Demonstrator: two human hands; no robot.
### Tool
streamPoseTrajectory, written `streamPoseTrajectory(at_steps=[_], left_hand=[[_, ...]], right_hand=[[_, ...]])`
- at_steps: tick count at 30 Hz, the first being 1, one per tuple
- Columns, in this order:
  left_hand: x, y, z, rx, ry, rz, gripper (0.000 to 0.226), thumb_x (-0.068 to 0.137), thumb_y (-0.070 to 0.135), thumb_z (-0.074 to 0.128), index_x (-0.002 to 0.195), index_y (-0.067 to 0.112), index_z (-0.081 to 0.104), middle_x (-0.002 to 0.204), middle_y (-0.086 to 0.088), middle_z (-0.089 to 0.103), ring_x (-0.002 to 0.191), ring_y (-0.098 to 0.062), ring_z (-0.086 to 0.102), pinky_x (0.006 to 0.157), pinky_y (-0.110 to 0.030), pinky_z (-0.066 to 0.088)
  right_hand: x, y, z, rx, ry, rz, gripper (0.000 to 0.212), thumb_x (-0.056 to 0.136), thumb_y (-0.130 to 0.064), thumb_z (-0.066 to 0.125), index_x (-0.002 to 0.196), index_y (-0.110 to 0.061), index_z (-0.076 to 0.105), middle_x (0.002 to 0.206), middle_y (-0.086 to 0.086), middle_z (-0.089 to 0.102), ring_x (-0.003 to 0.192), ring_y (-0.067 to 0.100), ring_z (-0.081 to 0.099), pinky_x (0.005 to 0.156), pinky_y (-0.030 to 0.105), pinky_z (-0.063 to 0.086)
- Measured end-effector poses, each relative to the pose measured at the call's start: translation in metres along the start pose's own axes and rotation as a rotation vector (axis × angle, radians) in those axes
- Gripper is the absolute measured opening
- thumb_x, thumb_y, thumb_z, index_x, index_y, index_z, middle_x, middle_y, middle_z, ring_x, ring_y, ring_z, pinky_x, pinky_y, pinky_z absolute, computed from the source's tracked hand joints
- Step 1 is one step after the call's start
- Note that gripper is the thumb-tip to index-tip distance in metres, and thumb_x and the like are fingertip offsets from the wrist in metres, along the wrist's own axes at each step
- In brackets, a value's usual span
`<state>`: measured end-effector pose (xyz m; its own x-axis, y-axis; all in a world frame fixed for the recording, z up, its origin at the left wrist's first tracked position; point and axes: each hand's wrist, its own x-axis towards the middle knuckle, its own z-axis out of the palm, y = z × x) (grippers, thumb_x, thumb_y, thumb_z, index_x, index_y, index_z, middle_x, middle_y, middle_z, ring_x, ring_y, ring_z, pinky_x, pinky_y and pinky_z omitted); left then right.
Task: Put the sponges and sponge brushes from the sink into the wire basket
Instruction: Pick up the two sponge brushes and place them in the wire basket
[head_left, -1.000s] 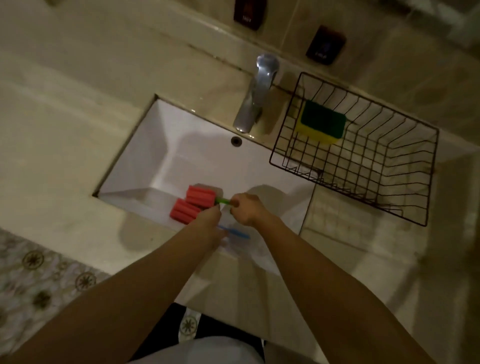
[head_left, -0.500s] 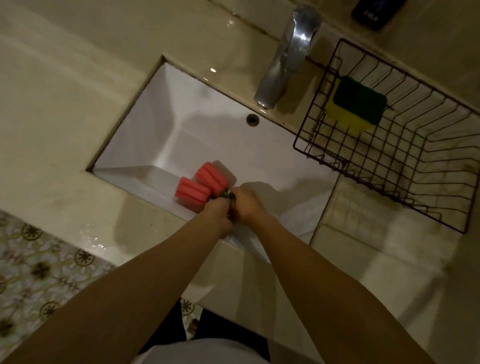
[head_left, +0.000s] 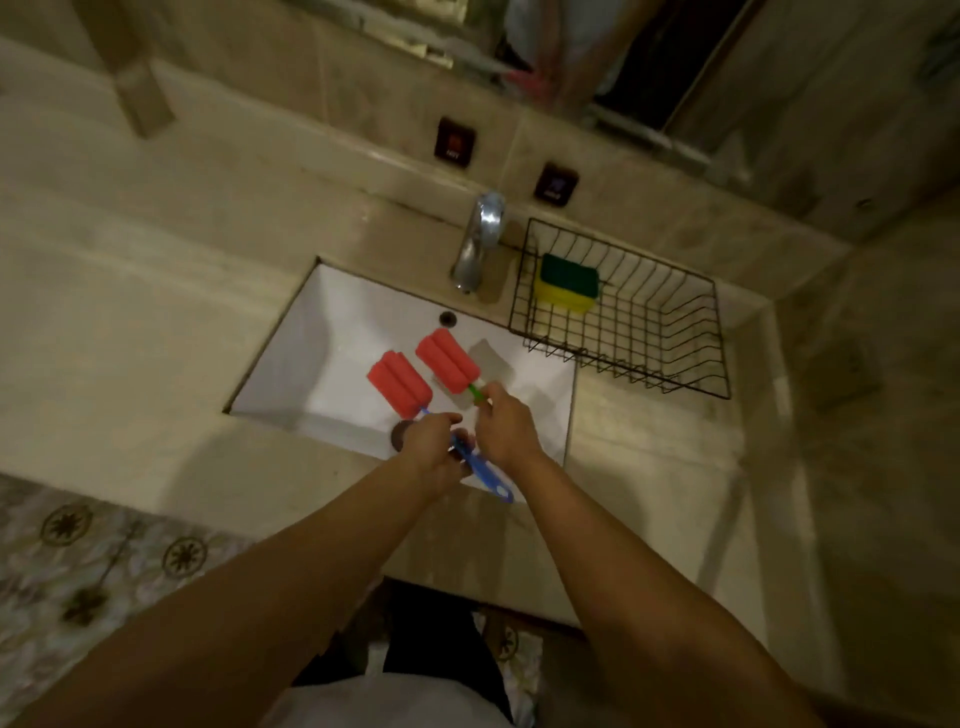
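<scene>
Two hands are busy over the sink, each closed round the handle of a sponge brush. Her or his left hand (head_left: 434, 452) grips the blue-handled sponge brush (head_left: 400, 383) near the middle of its handle, so the flat blue end sticks out back toward the body and the red foam head points away, up and to the left of the knuckles. Just beside it, the right hand (head_left: 506, 428) pinches the green-handled sponge brush (head_left: 448, 360) low on its short visible stem, its red head angled the same way, ahead and left of the fingers. Both foam heads sit side by side, near but apart, held above the white sink (head_left: 291, 358); whether they touch the basin I cannot tell. Beyond the right hand and off to its right, the wire basket (head_left: 719, 332) stands on the counter (head_left: 130, 322), with a yellow-and-green sponge (head_left: 567, 283) lying in its far left corner. Farther ahead of both hands, between sink and basket, the chrome tap (head_left: 480, 239) rises from the counter's back edge
</scene>
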<state>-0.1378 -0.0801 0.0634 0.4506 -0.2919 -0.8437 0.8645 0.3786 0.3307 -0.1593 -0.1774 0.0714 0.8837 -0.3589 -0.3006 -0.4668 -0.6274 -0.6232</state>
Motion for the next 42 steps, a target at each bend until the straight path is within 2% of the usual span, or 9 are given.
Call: streamPoseTrajectory(at_steps=[6,14,19,26,29,32,34,39,42], left_hand=[[-0.028,-0.005,0.02,-0.004,-0.102,-0.052,0.029,0.083,0.017,0.049,0.06,0.018,0.033,0.045,0.002,0.02,0.044,-0.014,0.018,0.05,-0.027,0.025],[-0.017,-0.013,0.078,-0.051,-0.185,-0.077,0.04,0.093,0.022,0.038,0.055,0.019,0.028,0.035,0.004,0.022,0.03,-0.012,0.018,0.041,-0.024,0.02],[0.008,-0.018,0.122,-0.166,-0.201,-0.055,0.043,0.101,0.029,0.036,0.059,0.018,0.034,0.035,0.006,0.025,0.028,-0.009,0.022,0.047,-0.025,0.02],[0.061,-0.025,0.165,-0.195,-0.207,0.061,0.044,0.102,0.026,0.036,0.059,0.017,0.028,0.041,0.006,0.025,0.037,-0.011,0.023,0.052,-0.029,0.022],[0.076,-0.027,0.18,-0.184,-0.216,0.116,0.042,0.102,0.024,0.033,0.061,0.015,0.031,0.043,0.003,0.029,0.041,-0.014,0.028,0.055,-0.031,0.027],[0.081,-0.036,0.183,-0.092,-0.211,0.192,0.039,0.102,0.025,0.035,0.07,0.008,0.05,0.05,-0.005,0.055,0.051,-0.02,0.054,0.065,-0.039,0.044],[0.081,-0.041,0.183,-0.015,-0.21,0.184,0.038,0.102,0.029,0.036,0.08,0.008,0.059,0.064,-0.01,0.068,0.067,-0.028,0.066,0.076,-0.044,0.051],[0.081,-0.045,0.189,0.109,-0.224,0.127,0.043,0.102,0.037,0.034,0.101,0.005,0.063,0.09,-0.016,0.076,0.088,-0.032,0.072,0.081,-0.046,0.056],[0.08,-0.045,0.195,0.142,-0.232,0.11,0.046,0.101,0.041,0.034,0.106,0.006,0.063,0.095,-0.016,0.076,0.091,-0.031,0.072,0.085,-0.047,0.056]], right_hand=[[-0.018,0.0,-0.04,-0.152,0.072,0.077,0.019,0.095,-0.023,0.041,0.102,-0.008,0.049,0.101,0.02,0.064,0.09,0.037,0.061,0.071,0.042,0.048],[0.01,0.014,-0.105,-0.271,0.145,0.04,0.026,0.096,-0.018,0.036,0.101,-0.003,0.056,0.105,0.024,0.062,0.096,0.041,0.057,0.083,0.05,0.05],[0.06,0.041,-0.146,-0.485,0.201,0.039,0.035,0.089,-0.017,0.048,0.124,-0.012,0.054,0.114,0.023,0.056,0.106,0.04,0.049,0.091,0.045,0.045],[0.146,0.091,-0.168,-0.657,0.078,0.07,0.037,0.082,0.001,0.047,0.116,-0.014,0.052,0.121,0.019,0.045,0.117,0.038,0.041,0.097,0.043,0.042],[0.178,0.11,-0.155,-0.729,-0.062,0.04,0.033,0.088,-0.005,0.048,0.12,-0.014,0.052,0.127,0.02,0.046,0.12,0.041,0.043,0.095,0.046,0.044],[0.204,0.114,-0.143,-0.662,-0.24,0.152,0.018,0.094,-0.017,0.045,0.108,-0.016,0.055,0.109,0.012,0.056,0.089,0.026,0.058,0.074,0.039,0.052],[0.219,0.117,-0.136,-0.626,-0.281,0.189,0.023,0.094,-0.02,0.043,0.115,-0.02,0.051,0.097,0.005,0.053,0.071,0.016,0.052,0.059,0.03,0.045],[0.233,0.12,-0.133,-0.596,-0.193,0.147,0.039,0.091,-0.031,0.051,0.129,-0.03,0.04,0.132,0.005,0.045,0.103,0.022,0.051,0.081,0.04,0.048],[0.232,0.116,-0.144,-0.583,-0.203,0.244,0.036,0.089,-0.02,0.054,0.124,-0.025,0.048,0.113,0.007,0.051,0.098,0.026,0.055,0.075,0.04,0.052]])
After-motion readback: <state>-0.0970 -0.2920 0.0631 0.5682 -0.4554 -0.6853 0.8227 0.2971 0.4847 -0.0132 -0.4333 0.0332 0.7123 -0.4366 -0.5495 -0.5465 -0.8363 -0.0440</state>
